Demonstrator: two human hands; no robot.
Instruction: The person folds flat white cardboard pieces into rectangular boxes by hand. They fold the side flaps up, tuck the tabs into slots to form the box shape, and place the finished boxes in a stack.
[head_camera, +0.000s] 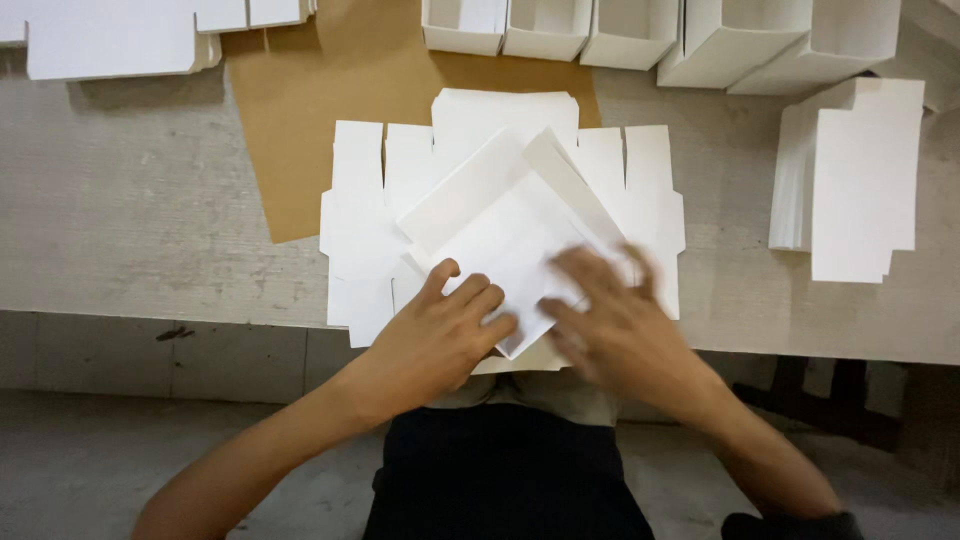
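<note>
Both the left hand (450, 320) and blurred right hand (610, 320) press flat, fingers spread, on a smooth white die-cut cardboard blank (500, 235) atop the rough grey table (150, 220).

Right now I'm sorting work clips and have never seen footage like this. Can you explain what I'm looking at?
It is one picture from a camera worn on a person's head, looking down at their own bare hands; there is no machine. The left hand presses on a white cardboard sheet lying turned at an angle. The right hand is blurred over the same sheet. Beneath is a stack of flat box blanks on a brown sheet on a grey worktable. Folded white boxes line the far edge, and another pile of blanks lies to the right.
</note>
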